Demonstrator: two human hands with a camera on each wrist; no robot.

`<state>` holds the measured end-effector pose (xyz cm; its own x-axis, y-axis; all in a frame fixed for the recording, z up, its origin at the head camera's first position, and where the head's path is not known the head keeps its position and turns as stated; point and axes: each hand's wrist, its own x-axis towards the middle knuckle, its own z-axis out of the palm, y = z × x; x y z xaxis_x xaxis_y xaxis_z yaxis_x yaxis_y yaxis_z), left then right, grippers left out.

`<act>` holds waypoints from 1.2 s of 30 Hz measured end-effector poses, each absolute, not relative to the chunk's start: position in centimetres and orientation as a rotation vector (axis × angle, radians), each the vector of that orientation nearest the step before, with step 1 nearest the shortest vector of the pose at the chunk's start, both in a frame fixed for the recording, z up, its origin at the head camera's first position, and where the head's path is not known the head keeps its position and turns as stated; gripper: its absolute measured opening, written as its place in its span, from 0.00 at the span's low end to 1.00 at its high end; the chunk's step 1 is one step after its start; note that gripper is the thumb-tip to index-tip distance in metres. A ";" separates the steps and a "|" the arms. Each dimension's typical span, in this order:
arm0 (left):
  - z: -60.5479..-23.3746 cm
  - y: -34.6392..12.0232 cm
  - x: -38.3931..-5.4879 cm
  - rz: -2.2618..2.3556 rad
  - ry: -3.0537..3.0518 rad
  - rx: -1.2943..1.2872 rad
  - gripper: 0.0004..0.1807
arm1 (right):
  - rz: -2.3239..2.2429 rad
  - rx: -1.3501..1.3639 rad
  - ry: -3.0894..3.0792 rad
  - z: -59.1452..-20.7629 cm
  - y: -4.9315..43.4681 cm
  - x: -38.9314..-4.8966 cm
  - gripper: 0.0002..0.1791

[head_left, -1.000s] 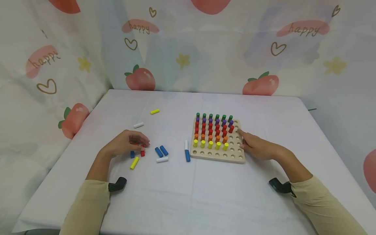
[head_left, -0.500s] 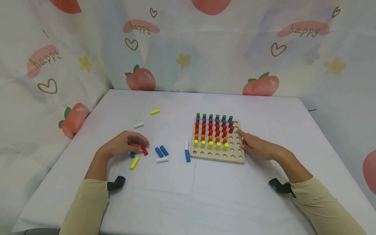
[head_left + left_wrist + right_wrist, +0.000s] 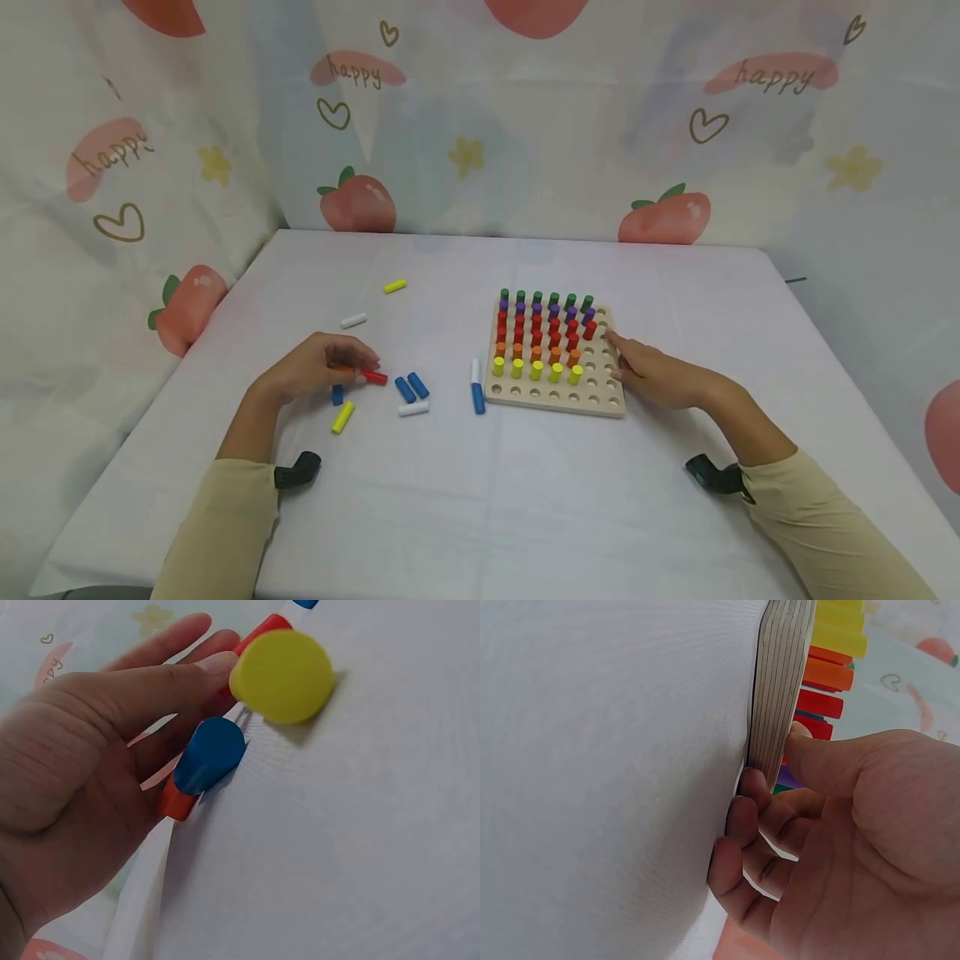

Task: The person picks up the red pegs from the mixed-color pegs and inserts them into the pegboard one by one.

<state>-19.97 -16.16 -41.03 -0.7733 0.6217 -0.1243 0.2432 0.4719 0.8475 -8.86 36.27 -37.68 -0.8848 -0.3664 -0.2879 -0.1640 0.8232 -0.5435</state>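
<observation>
My left hand [image 3: 318, 365] pinches a red peg [image 3: 375, 377] between thumb and fingers, low over the table at left. In the left wrist view, a yellow peg [image 3: 285, 675] partly covers that red peg [image 3: 264, 633]. A blue peg [image 3: 214, 754] and an orange peg [image 3: 176, 805] lie close to the palm. My right hand [image 3: 660, 372] holds the right edge of a wooden pegboard [image 3: 555, 402], thumb on top and fingers at its side in the right wrist view. Rows of green, purple, red, orange and yellow pegs stand in the board, with bare holes at its right and front.
Two blue pegs [image 3: 411, 386] and a white peg [image 3: 413, 409] lie between left hand and board. Another white peg [image 3: 476, 371] and blue peg [image 3: 478, 399] lie end to end beside the board. Farther back are a white peg [image 3: 353, 320] and a yellow peg [image 3: 395, 286].
The red peg at my left fingertips has swung from pointing toward me to lying sideways, its end pointing right. My right hand and the pegboard have stayed in place.
</observation>
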 end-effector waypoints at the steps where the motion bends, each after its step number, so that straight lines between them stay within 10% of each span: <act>1: -41.0 -16.2 -19.9 1.244 2.315 0.709 0.16 | -0.733 -0.396 2.622 -37.7 36.3 -8.9 0.41; 36: -40.9 -15.4 -19.6 1.239 2.418 0.680 0.12 | -0.714 -0.390 2.630 -37.7 36.2 -8.8 0.41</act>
